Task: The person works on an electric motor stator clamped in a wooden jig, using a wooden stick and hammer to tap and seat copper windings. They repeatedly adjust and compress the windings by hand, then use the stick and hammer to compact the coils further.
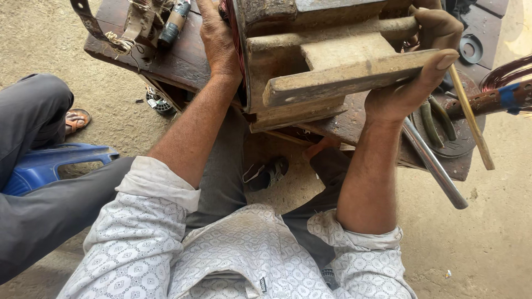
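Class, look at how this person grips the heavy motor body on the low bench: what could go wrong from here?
1. The motor body overhangs the bench edge above the person's foot; it might slip and fall there.
2. The right hand grips its flat foot; fingers could get pinched.
3. The loose steel rod may roll off.

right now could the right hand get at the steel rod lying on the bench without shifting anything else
Probably not freely. The right hand is gripping the foot plate of the motor housing, so it would have to let go. The steel rod itself lies just below that wrist, uncovered at the bench edge.
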